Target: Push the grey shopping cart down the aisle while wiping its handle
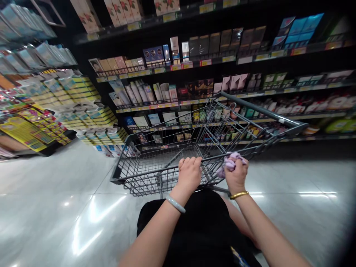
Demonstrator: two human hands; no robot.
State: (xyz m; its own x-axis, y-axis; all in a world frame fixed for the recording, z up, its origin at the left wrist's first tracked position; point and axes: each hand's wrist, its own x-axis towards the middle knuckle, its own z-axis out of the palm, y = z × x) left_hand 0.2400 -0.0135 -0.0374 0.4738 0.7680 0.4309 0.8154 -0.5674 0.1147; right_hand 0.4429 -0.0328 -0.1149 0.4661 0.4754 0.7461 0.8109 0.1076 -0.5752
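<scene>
A dark grey wire shopping cart (144, 174) stands side-on in front of me, its push handle (258, 107) at the right. My left hand (190, 171) is closed over the top rail of the cart's near side. Farther right along that same rail, my right hand (237, 173) is closed around a crumpled light purple cloth (230, 162), which lies against the rail. Part of the cloth is hidden under the fingers. No goods show inside the basket. A pale bangle circles my left wrist, a gold one my right.
Behind the cart, store shelves (205, 63) hold rows of boxes, bottles and tubes with price tags. Stacked yellow-striped packs (80, 89) stand at the left, beside a yellow display rack (30, 129). The shiny grey floor (50, 207) runs around the cart.
</scene>
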